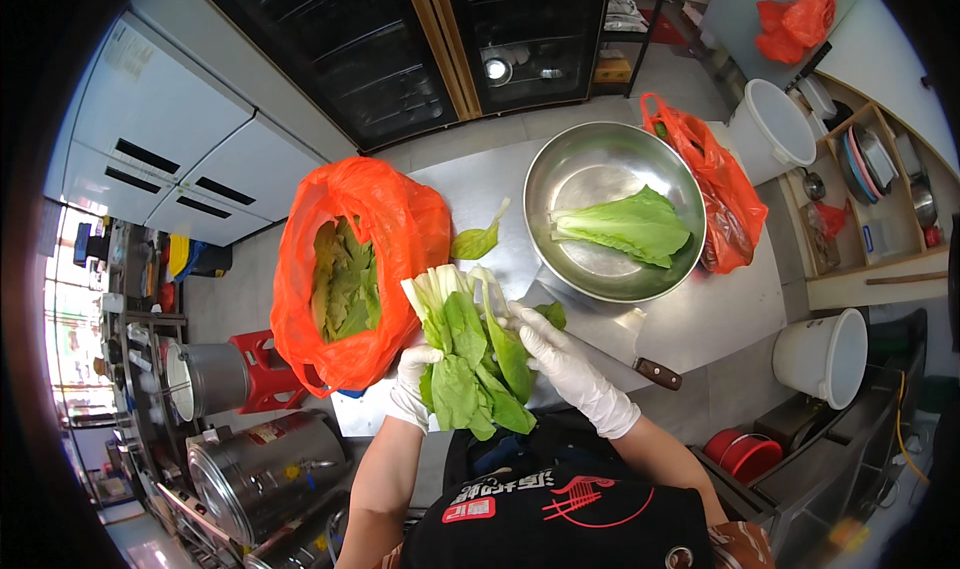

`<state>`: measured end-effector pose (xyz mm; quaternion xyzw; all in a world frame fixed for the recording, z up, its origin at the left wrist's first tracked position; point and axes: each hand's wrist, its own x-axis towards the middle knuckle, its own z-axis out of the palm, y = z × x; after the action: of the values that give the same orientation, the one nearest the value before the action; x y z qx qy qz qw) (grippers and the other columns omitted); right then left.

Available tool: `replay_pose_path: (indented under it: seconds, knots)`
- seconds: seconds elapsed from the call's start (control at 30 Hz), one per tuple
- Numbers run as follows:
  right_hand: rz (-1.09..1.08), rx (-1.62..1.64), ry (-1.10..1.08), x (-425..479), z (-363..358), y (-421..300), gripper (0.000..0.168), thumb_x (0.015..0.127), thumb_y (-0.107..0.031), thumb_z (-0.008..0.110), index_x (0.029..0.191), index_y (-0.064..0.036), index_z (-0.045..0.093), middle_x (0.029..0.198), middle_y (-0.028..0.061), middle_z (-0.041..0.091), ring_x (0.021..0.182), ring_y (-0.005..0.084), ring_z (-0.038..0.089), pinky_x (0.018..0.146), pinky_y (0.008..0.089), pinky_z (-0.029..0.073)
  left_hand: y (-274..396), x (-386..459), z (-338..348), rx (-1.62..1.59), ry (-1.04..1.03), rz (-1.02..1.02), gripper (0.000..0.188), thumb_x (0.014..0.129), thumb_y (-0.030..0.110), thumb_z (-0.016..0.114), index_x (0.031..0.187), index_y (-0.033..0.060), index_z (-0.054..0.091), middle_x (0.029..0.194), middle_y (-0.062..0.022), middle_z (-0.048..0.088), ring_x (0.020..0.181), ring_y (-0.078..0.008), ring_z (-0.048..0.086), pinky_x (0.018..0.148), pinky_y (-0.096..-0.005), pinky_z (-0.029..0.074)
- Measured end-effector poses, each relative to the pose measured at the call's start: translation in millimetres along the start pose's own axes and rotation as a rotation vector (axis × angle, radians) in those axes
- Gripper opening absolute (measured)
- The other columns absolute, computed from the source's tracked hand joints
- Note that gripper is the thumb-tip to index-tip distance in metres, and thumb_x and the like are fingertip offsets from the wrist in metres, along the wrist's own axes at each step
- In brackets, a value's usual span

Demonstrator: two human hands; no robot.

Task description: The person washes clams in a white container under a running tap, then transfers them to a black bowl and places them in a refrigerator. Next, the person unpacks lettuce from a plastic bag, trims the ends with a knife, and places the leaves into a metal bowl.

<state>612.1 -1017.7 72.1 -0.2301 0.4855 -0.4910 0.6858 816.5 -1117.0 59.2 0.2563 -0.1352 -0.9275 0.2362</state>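
In a white glove, my left hand grips the left side of a head of leafy green lettuce, its pale stem ends pointing away from me. My right hand, gloved too, touches the outer leaves on the right. An orange-red plastic bag stands open at the left with green leaves inside. One loose leaf lies on the metal table. Beyond my right hand rests a large knife with a wooden handle. A steel bowl holds another lettuce piece.
A second red plastic bag lies right of the bowl. White buckets stand at the right, with a red bucket lower down. At the left are a red stool and a large metal pot. Glass-door cabinets stand beyond the table.
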Motion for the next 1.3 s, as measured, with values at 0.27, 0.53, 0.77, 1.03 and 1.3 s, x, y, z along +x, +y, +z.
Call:
replay_pose_path:
  seconds: [0.27,0.53,0.77,1.03,1.3]
  knots:
    - [-0.276,-0.508,0.101,-4.3,-10.8,-10.7,0.095,0.086,-0.042,0.071,0.151,0.001,0.017,0.148,0.0231,0.031,0.140,0.0316,0.030,0.114,0.0388,0.026,-21.0,34.5,45.9,0.372,-0.022,-0.037,0.074,0.077,0.011,0.064,0.143,-0.0026,0.036,0.133,-0.0159,0.053,0.122,-0.0267,0.053,0.106,-0.0380,0.040]
    - [-0.338,-0.481,0.060,-0.5,-80.5,-114.6,0.095,0.075,-0.023,0.081,0.148,0.002,0.025,0.138,0.0184,0.047,0.128,0.0258,0.045,0.108,0.0341,0.035,-66.5,127.5,118.5,0.355,-0.032,0.019,0.055,0.093,0.019,0.064,0.139,0.0011,0.040,0.129,-0.0081,0.055,0.116,-0.0163,0.053,0.099,-0.0308,0.043]
    - [-0.544,-1.611,0.082,58.1,-163.8,-185.2,0.075,0.080,-0.025,0.069,0.144,-0.005,0.036,0.130,0.0197,0.055,0.120,0.0352,0.053,0.100,0.0396,0.042,-74.6,222.1,145.4,0.371,-0.072,-0.018,0.050,0.096,0.024,0.060,0.137,0.0008,0.043,0.132,-0.0103,0.053,0.121,-0.0202,0.051,0.101,-0.0352,0.042]
    - [-0.249,-2.021,0.000,133.8,-223.6,-109.2,0.081,0.079,-0.025,0.070,0.149,-0.012,0.031,0.146,0.0150,0.041,0.135,0.0327,0.039,0.111,0.0495,0.030,-92.8,163.0,107.8,0.685,0.302,0.037,0.039,0.095,0.019,0.060,0.127,-0.0022,0.054,0.116,-0.0109,0.064,0.100,-0.0168,0.060,0.086,-0.0299,0.047]
    - [-0.364,-1.971,0.068,112.5,-190.1,-155.8,0.082,0.077,-0.033,0.073,0.146,-0.009,0.037,0.147,0.0154,0.040,0.140,0.0318,0.031,0.116,0.0490,0.023,-49.1,2.9,31.0,0.929,0.462,0.457,0.032,0.096,0.004,0.054,0.127,-0.0041,0.052,0.114,-0.0130,0.064,0.104,-0.0200,0.062,0.095,-0.0309,0.048]
